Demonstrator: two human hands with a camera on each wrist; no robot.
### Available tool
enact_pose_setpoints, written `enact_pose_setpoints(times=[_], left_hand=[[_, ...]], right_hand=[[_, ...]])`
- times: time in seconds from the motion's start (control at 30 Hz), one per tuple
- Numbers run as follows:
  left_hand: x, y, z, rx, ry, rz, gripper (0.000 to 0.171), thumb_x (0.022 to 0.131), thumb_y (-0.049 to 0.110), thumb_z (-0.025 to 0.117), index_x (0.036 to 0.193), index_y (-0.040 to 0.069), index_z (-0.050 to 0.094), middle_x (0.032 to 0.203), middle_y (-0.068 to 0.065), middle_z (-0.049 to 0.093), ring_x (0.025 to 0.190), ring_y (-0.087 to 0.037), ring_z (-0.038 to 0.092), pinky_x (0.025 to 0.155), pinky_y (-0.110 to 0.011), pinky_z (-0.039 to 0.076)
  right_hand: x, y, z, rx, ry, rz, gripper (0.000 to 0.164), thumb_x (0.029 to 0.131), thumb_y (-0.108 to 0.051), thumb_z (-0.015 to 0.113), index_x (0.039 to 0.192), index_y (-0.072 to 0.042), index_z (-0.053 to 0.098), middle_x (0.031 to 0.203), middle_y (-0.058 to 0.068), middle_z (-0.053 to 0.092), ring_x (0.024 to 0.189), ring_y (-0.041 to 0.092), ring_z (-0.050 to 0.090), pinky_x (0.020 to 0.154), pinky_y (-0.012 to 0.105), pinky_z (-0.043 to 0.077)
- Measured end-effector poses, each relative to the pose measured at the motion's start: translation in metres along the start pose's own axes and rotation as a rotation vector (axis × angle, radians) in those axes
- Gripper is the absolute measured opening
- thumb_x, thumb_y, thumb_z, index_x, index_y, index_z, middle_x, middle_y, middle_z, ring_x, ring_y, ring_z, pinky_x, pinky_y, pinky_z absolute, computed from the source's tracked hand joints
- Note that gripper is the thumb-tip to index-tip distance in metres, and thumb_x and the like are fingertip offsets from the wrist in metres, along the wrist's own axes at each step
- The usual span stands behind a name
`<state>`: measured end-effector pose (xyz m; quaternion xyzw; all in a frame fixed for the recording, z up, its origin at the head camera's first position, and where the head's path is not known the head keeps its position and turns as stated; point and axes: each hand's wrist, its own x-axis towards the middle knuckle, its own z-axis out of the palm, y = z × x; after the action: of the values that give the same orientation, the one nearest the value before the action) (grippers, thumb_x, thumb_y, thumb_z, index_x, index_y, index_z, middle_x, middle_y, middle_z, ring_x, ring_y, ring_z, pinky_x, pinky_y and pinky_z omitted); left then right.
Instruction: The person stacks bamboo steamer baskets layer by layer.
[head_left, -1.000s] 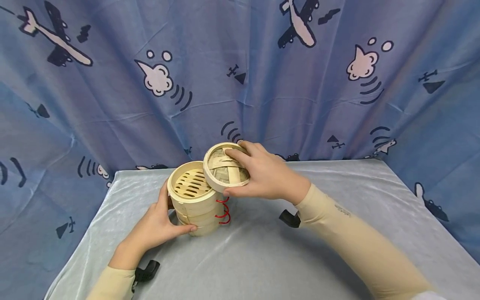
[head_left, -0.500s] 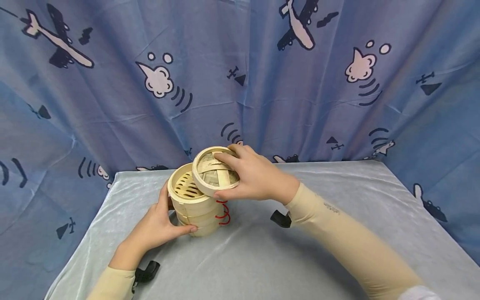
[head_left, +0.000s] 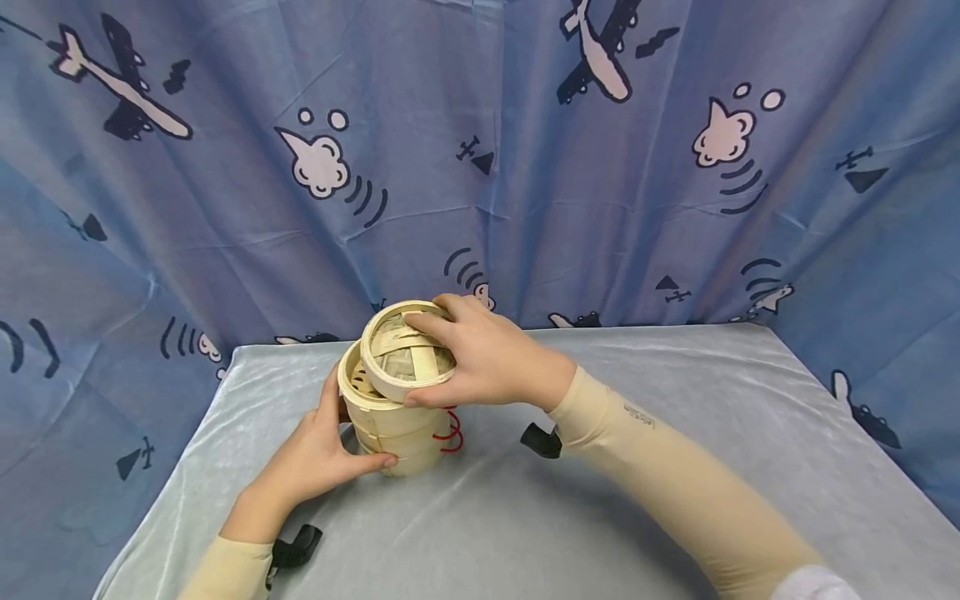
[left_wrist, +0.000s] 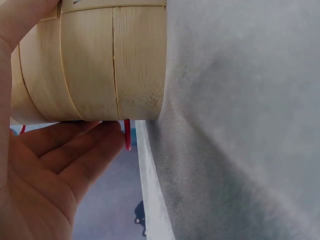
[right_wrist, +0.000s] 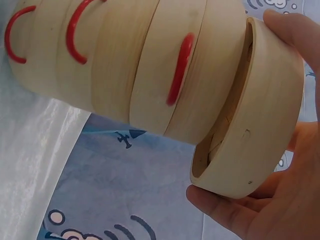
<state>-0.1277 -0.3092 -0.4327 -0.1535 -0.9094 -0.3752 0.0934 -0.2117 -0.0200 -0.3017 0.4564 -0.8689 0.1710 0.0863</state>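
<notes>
A stacked bamboo steamer (head_left: 401,429) stands on the cloth, left of the middle, with red loop handles (right_wrist: 180,70) on its side. My left hand (head_left: 311,454) grips it from the left, thumb across the front and fingers (left_wrist: 97,155) behind. Over its top, my right hand (head_left: 487,354) holds the round woven bamboo lid (head_left: 408,354) by the rim. The lid is tilted and set off to the right, covering most of the opening; a strip of the slatted inside (head_left: 360,383) shows at the left. In the right wrist view a gap remains between lid and top tier.
A pale grey velvety cloth (head_left: 600,517) covers the table. Behind it hangs a blue curtain (head_left: 540,192) printed with planes and clouds. Black camera mounts (head_left: 297,546) sit on both wrists.
My right hand has carried the lid left and slightly down over the steamer, hiding more of its slatted inside. The left hand keeps its hold in place.
</notes>
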Motion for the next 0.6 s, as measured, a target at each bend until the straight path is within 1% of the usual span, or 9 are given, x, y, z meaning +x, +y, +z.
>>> enact_pose_setpoints(times=[0.07,0.13,0.3,0.4,0.6], left_hand=[[0.0,0.0,0.0,0.004,0.001,-0.001,0.149,0.069,0.062,0.101,0.174,0.041,-0.002,0.13,-0.01,0.072,0.119,-0.025,0.07,0.1,-0.057,0.055],[0.0,-0.001,0.0,0.005,-0.001,0.001,0.149,0.069,0.061,0.101,0.174,0.041,-0.003,0.132,-0.011,0.072,0.121,-0.025,0.07,0.101,-0.057,0.054],[-0.001,-0.001,-0.001,0.011,0.001,0.001,0.15,0.07,0.06,0.101,0.175,0.039,-0.005,0.133,-0.013,0.071,0.121,-0.027,0.07,0.101,-0.058,0.055],[-0.001,-0.001,-0.001,0.006,-0.005,0.0,0.15,0.071,0.06,0.101,0.174,0.04,-0.005,0.136,-0.014,0.07,0.12,-0.028,0.071,0.1,-0.058,0.055],[-0.001,0.0,-0.002,-0.015,-0.015,0.005,0.148,0.071,0.058,0.102,0.174,0.043,-0.005,0.143,-0.014,0.067,0.121,-0.029,0.071,0.1,-0.057,0.056]], right_hand=[[0.003,-0.002,0.001,-0.009,-0.003,-0.01,0.098,0.084,-0.079,0.077,0.16,-0.021,0.058,0.149,0.014,0.054,0.126,0.03,0.055,0.097,0.052,0.056],[0.006,-0.003,0.002,-0.014,-0.009,-0.016,0.098,0.084,-0.079,0.077,0.16,-0.021,0.058,0.15,0.015,0.055,0.126,0.03,0.055,0.098,0.052,0.055],[0.011,-0.007,0.004,0.007,-0.037,-0.007,0.098,0.084,-0.079,0.077,0.161,-0.022,0.057,0.152,0.016,0.054,0.13,0.03,0.054,0.102,0.05,0.054],[0.014,-0.01,0.006,0.016,-0.051,0.005,0.099,0.083,-0.08,0.076,0.162,-0.024,0.056,0.152,0.015,0.053,0.131,0.029,0.053,0.101,0.05,0.055],[0.02,-0.016,0.007,0.001,-0.059,-0.002,0.098,0.083,-0.08,0.076,0.162,-0.025,0.055,0.152,0.015,0.053,0.13,0.029,0.053,0.098,0.05,0.056]])
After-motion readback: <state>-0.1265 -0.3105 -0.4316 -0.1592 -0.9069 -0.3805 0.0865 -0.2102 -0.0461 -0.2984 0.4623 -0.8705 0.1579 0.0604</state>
